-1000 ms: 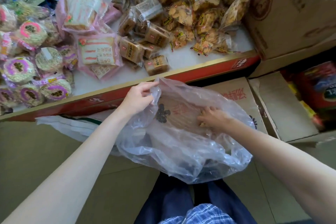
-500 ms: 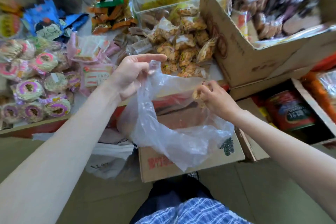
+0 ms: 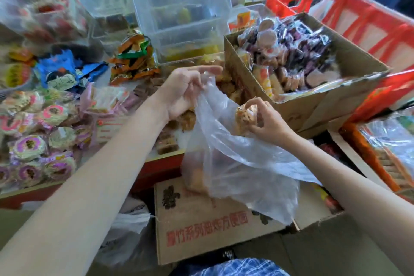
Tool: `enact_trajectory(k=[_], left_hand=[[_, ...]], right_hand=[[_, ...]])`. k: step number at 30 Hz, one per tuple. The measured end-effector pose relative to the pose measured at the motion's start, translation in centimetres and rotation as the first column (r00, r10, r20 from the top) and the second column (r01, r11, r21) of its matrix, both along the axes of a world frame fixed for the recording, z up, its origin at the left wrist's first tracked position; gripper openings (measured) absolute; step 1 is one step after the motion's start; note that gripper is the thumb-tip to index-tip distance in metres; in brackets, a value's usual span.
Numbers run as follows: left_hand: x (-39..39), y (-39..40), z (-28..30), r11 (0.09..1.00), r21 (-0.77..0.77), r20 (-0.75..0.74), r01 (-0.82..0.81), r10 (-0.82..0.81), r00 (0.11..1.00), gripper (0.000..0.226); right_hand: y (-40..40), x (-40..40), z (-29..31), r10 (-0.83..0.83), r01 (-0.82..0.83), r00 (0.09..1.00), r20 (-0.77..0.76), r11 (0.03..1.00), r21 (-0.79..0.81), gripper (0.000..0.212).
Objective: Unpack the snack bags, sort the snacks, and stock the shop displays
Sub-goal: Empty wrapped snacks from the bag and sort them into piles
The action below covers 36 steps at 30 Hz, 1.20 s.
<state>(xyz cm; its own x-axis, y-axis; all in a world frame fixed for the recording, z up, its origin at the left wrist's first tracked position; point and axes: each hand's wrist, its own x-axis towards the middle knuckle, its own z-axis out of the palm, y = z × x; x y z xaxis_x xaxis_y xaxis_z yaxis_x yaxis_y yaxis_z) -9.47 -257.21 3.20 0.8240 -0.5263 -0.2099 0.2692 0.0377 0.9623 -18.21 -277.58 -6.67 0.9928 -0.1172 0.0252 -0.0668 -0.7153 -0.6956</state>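
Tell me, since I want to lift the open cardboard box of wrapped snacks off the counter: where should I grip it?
Take the cardboard box low on its two side walls, coming from the near corner. Its top flaps are splayed and bent, and the wrapped snacks heap above the rim, so the top offers no firm grip.

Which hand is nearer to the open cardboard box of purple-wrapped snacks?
The right hand, holding a snack pack, sits just below the cardboard box's front wall. The left hand grips the plastic bag further to the box's left.

clear plastic bag (image 3: pixel 235 163) hanging open, wrapped snack (image 3: pixel 245 119) above
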Motion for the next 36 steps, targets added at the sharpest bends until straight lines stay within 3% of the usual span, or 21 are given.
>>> enact_trajectory(k=[3,7,15,19,22,26,36], left_hand=[[-0.4,1.9,-3.8,0.994,0.091,-0.171,0.059,-0.043,0.984,0.042],[-0.3,3.9,-7.7,0.989,0.147,-0.267,0.015,0.025,0.963,0.040],[-0.7,7.4,-12.6,0.975,0.212,-0.262,0.062,-0.005,0.965,0.027],[-2.1,10.9,-16.1,0.912,0.410,-0.316,0.018,0.123,0.941,0.020],[-2.5,13.7,-17.2,0.890,0.454,-0.342,-0.036,0.212,0.916,0.014],[-1.0,17.0,-17.5,0.844,0.483,-0.283,-0.230,0.400,0.872,0.014],[0.9,21.3,-16.4,0.799,0.529,-0.081,-0.286,0.384,0.920,0.022]], right_hand=[[-0.1,-0.3,-1.0,0.013,-0.009,0.996,-0.086,0.999,0.048,0.048],[1.1,0.2,-1.1,0.070,-0.034,0.985,-0.156,0.975,0.219,0.052],[4.1,2.2,0.1,0.164,-0.075,0.970,-0.179,0.903,0.423,0.048],[5.8,3.3,-0.4,0.199,-0.083,0.955,-0.220,0.892,0.444,0.045],[7.9,4.3,-0.9,0.238,-0.106,0.938,-0.253,0.889,0.445,0.044],[10.9,6.1,-1.5,0.235,-0.102,0.931,-0.280,0.902,0.419,0.043],[17.6,11.4,-2.2,0.212,-0.123,0.940,-0.268,0.941,0.315,0.045]])
